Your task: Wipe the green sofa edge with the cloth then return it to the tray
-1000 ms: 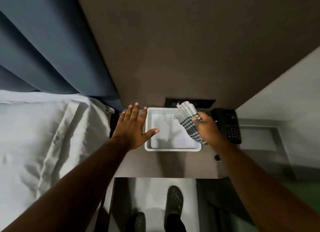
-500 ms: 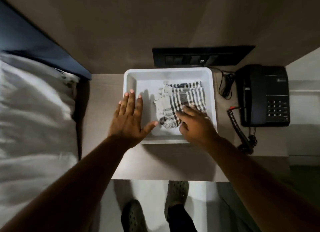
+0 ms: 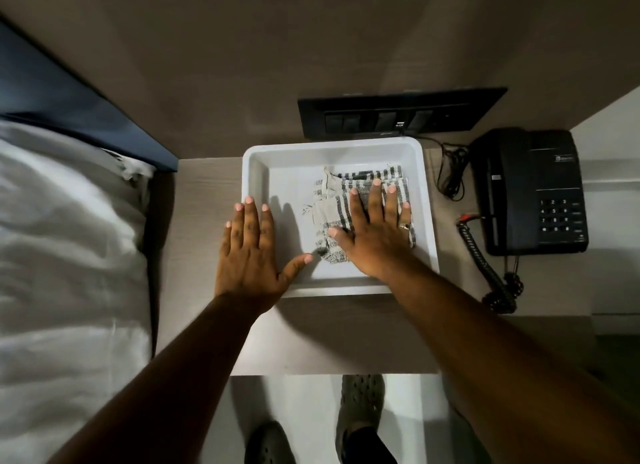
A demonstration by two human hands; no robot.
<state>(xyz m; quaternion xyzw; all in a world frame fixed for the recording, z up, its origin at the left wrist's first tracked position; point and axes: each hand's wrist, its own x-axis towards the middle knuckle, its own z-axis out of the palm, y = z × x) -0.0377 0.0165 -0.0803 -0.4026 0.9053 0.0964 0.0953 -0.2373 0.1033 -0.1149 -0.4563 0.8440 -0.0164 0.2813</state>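
A white tray (image 3: 426, 200) sits on the bedside table against the wall. The striped grey-and-white cloth (image 3: 330, 195) lies crumpled in the tray's right half. My right hand (image 3: 375, 231) rests flat on top of the cloth, fingers spread, pressing it down and not gripping it. My left hand (image 3: 251, 252) lies flat over the tray's left rim, fingers apart, thumb reaching into the tray, holding nothing. No green sofa is in view.
A black telephone (image 3: 535, 190) with a coiled cord (image 3: 485, 266) stands right of the tray. A black switch panel (image 3: 398, 115) is on the wall behind. A bed with white linen (image 3: 69, 255) lies left. My shoes (image 3: 360, 408) show on the floor below the table edge.
The cloth went from held above the tray's right side to lying inside it. My right hand let go and flattened over it, fingers now spread. The left hand stayed at the left rim.
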